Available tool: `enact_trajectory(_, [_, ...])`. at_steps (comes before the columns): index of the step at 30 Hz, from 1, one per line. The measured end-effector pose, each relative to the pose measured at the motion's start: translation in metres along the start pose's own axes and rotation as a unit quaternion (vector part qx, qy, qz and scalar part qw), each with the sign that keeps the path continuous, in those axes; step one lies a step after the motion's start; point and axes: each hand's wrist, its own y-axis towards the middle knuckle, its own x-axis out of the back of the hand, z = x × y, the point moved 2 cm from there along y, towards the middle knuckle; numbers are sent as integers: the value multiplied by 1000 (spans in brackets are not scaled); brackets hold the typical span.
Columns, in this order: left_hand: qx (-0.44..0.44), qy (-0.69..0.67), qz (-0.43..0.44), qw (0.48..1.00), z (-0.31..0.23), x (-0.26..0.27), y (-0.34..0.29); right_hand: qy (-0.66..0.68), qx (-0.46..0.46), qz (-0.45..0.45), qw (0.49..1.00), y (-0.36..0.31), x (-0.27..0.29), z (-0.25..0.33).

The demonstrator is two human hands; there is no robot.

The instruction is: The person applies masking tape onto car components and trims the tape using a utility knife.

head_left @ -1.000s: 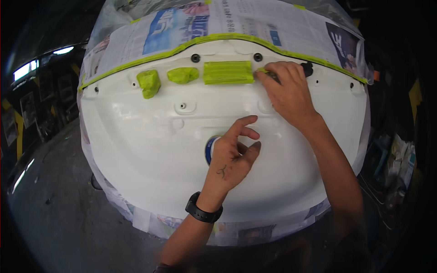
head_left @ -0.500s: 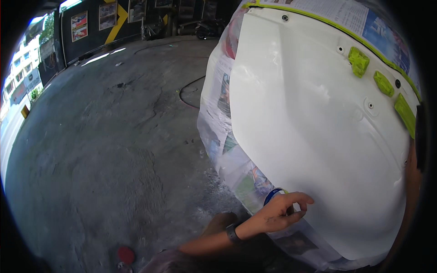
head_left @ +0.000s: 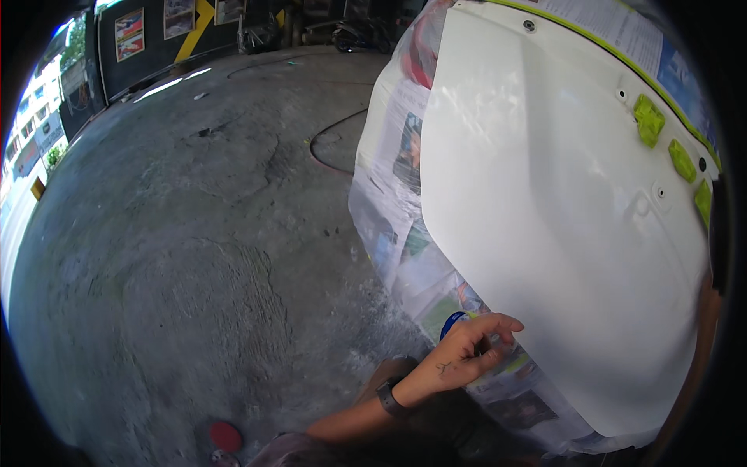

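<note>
My left hand (head_left: 475,354), with a dark watch on the wrist, is beside the lower left edge of a large white car body panel (head_left: 537,218). Thumb and index finger are bent toward each other, apart at the tips. Behind the knuckles shows the curved blue rim of a roll (head_left: 451,324), with some yellow-green by it; it looks held in the hand, mostly hidden by it. Yellow-green tape patches (head_left: 649,121) cover spots at the panel's upper right. Along the right rim runs my right forearm (head_left: 704,342); its hand does not show.
Newspaper and clear plastic film (head_left: 389,194) wrap the panel's left side. A round red disc (head_left: 226,437) lies low on the rough concrete floor (head_left: 179,272). Further back are a dark hose (head_left: 315,148), a motorcycle (head_left: 362,35) and a dark wall with pictures (head_left: 129,35).
My left hand and the blue-rimmed roll have shifted slightly left and up. The view has turned a little, so the panel sits further right.
</note>
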Motion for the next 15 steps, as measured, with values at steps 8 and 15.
enact_trajectory(8, [-25, 56, -7, 998, -30, -1, -4, 27, -38, -18, 999, -18, 24, -15])
enact_trajectory(15, [-103, 153, 73, 980, -57, -43, 22, 11, -87, -21, 996, -57, 58, -65])
